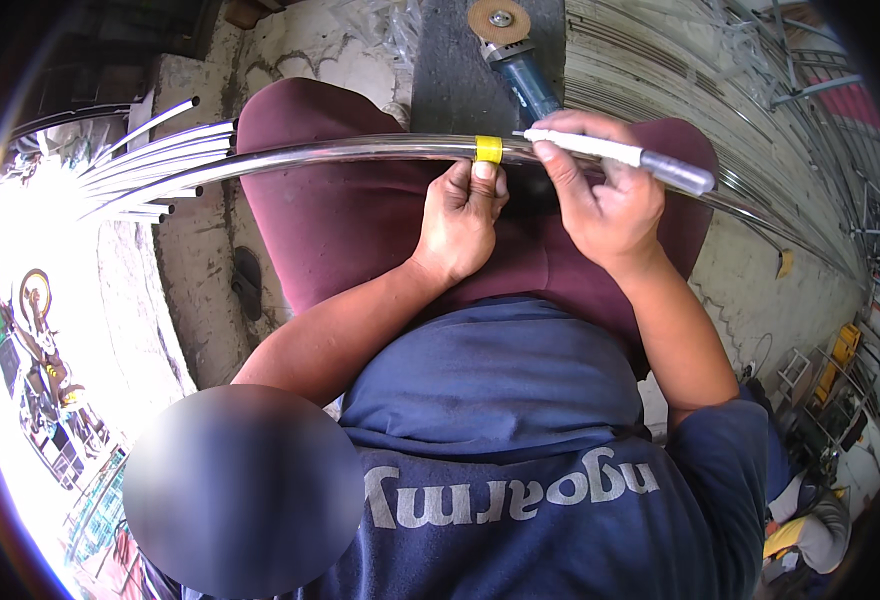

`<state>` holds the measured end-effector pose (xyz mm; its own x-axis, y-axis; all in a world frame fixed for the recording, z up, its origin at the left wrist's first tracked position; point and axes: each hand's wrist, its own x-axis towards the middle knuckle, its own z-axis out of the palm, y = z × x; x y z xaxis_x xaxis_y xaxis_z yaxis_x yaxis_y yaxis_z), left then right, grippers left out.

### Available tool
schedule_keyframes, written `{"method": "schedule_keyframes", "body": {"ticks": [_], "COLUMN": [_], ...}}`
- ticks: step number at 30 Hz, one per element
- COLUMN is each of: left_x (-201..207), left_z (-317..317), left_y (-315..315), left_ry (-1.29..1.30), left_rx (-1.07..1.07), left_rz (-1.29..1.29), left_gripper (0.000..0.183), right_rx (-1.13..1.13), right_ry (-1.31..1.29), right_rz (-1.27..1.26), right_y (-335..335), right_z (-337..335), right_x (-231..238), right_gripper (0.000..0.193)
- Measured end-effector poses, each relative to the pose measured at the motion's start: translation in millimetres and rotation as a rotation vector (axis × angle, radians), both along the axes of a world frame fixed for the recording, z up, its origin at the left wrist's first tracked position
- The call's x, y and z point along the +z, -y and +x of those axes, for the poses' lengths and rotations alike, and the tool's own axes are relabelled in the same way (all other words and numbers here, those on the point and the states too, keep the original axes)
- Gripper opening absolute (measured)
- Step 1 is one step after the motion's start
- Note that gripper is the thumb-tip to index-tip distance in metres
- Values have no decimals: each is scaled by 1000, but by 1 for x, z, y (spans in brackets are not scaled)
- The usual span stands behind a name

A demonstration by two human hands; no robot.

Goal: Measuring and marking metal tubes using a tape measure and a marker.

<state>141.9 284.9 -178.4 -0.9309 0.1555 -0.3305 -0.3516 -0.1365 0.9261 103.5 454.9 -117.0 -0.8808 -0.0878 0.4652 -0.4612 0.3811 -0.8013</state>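
A long shiny metal tube lies across my lap from left to right, bending with the lens. A short yellow band is around it near the middle. My left hand is closed just below the tube, its thumb pressing the lower edge of the band. In my right hand is a white marker pen, pinched between thumb and fingers. Its thin tip points left, close to the band's right edge; I cannot tell whether it touches the tube. A clear cap sits on the pen's back end.
An angle grinder with a tan disc lies on a dark board ahead of me. Several metal tubes stick out at the left, and long thin rods lie at the far right. Another person's sleeve shows at the lower right.
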Motion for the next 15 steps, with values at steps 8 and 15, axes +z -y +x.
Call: {"method": "schedule_keyframes", "body": {"ticks": [8,15], "left_x": [-1,-2], "left_z": [1,2], "left_y": [-1,-2], "left_ry": [25,-5], "left_rx": [8,-1], "left_rz": [73,51], "left_gripper": [42,43], "right_rx": [-47,24], "right_ry": [728,1283], "right_rz": [58,159], "right_y": [-8,10], "right_z": [-57,-97], "right_x": [14,6], "right_gripper": [33,32]}}
